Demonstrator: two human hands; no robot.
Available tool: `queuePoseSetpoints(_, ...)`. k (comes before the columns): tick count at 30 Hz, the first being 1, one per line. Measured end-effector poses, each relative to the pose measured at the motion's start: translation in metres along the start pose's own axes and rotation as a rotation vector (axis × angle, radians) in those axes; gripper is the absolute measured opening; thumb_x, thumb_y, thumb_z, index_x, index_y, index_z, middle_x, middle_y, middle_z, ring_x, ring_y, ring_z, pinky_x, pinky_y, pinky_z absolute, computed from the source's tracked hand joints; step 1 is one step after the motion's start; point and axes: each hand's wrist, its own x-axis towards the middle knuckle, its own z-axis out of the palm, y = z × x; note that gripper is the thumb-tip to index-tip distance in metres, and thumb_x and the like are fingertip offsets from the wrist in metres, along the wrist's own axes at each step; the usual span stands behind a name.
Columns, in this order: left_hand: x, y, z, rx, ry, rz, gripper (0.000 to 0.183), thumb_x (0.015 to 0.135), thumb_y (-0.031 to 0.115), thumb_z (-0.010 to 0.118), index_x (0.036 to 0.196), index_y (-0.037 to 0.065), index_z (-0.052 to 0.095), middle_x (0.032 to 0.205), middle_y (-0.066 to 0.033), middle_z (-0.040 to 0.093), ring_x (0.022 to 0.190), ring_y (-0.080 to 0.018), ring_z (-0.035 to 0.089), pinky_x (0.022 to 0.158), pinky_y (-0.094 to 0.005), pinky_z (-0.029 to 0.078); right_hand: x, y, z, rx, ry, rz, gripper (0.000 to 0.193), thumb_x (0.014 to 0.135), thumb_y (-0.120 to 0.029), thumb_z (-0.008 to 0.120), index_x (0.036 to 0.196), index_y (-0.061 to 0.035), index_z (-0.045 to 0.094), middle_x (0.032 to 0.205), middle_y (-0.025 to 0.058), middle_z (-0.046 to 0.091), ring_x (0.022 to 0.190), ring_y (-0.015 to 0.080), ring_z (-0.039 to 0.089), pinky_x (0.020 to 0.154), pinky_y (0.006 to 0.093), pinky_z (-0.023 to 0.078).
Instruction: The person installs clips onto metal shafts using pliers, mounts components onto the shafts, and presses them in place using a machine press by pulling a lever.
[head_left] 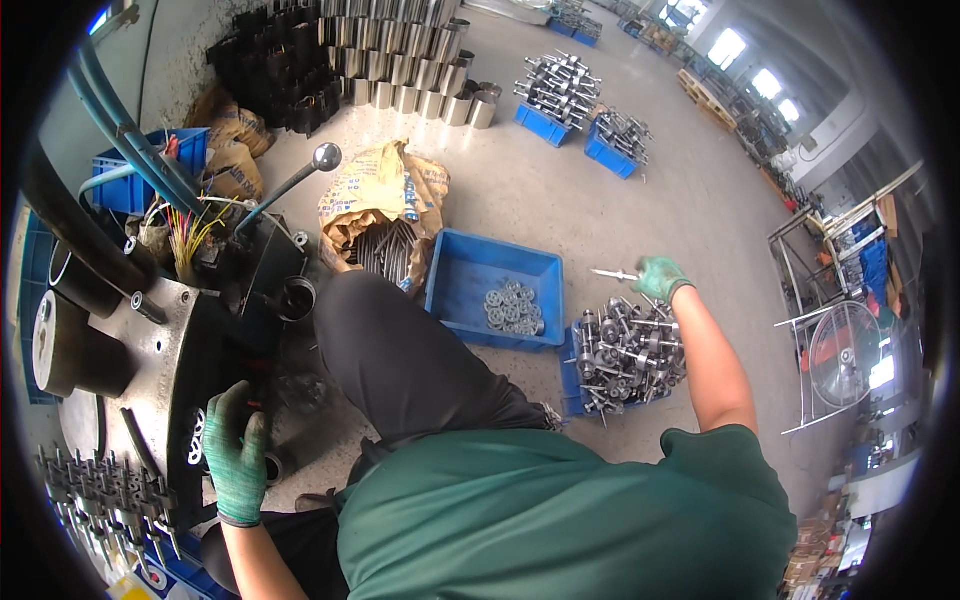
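Observation:
A slim metal shaft (614, 274) with a collar sticks out leftward from my right hand (662, 279), which is closed on its end in a green glove. Below that hand lies a heap of metal shafts with round collars (630, 350), piled over a blue crate (572, 378). My left hand (238, 455), also in a green glove, is beside the machine (150, 365) with its fingers curled. A pale metal disc with holes (196, 437) shows at its finger side and seems gripped there; the fingertips are partly hidden.
A blue bin (555, 270) holds several metal discs (515, 308). Behind my knee stands an open paper sack (385, 185) of metal rods. A long ball-ended lever (290, 185) rises from the machine. Upright shafts (105, 500) stand at lower left. Metal cylinders (400, 60) are stacked behind.

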Motion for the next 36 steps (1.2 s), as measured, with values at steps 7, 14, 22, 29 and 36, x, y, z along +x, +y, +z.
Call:
queuePoseSetpoints(7,0.004,-0.008,0.006,0.058,-0.023,-0.001,0.05,0.101,0.034,0.071,0.135,-0.002,0.064,0.121,-0.0146,0.063,0.109,-0.0263,0.062,0.1,-0.0369,0.05,0.016,0.042,0.037,-0.211,-0.361,0.075,0.043,0.076,-0.033,0.078,0.112,-0.0111,0.083,0.119,0.0179,0.077,0.107,0.0347,0.074,0.095,0.0451,0.059)
queuePoseSetpoints(14,-0.015,0.002,-0.017,-0.102,0.19,-0.144,0.041,0.095,0.009,0.07,0.134,-0.002,0.065,0.121,-0.0158,0.07,0.113,-0.026,0.066,0.103,-0.037,0.05,0.072,-0.02,0.027,0.056,0.082,-0.195,0.043,0.082,-0.033,0.069,0.115,-0.0075,0.079,0.121,0.0202,0.075,0.114,0.0368,0.072,0.099,0.047,0.057)
queuePoseSetpoints(22,-0.038,-0.018,-0.047,-0.422,0.607,-0.299,0.024,0.1,0.008,0.069,0.122,-0.001,0.071,0.112,-0.0103,0.074,0.103,-0.016,0.068,0.093,-0.0321,0.055,-0.051,-0.303,-0.092,0.696,0.327,-1.172,0.03,0.082,0.005,0.066,0.111,0.001,0.072,0.112,0.0186,0.073,0.103,0.0334,0.073,0.09,0.0404,0.059)
queuePoseSetpoints(29,-0.079,-0.032,-0.089,-0.375,1.058,-0.06,0.028,0.105,0.02,0.068,0.126,0.001,0.066,0.109,-0.0058,0.071,0.092,-0.0112,0.066,0.083,-0.0262,0.056,-0.156,-0.519,-0.131,0.637,-0.002,-1.959,0.046,0.072,0.011,0.059,0.116,-0.002,0.07,0.131,0.019,0.069,0.118,0.0401,0.068,0.101,0.0428,0.057)
queuePoseSetpoints(36,-0.09,-0.031,-0.104,-1.015,1.458,-0.042,0.013,0.107,0.023,0.063,0.108,0.01,0.06,0.091,-0.0022,0.062,0.074,-0.0141,0.063,0.061,-0.0274,0.051,-0.181,-0.61,-0.066,0.175,-0.332,-2.062,0.039,0.084,-0.011,0.068,0.122,-0.0037,0.074,0.118,0.0191,0.073,0.112,0.0382,0.069,0.097,0.0443,0.057)
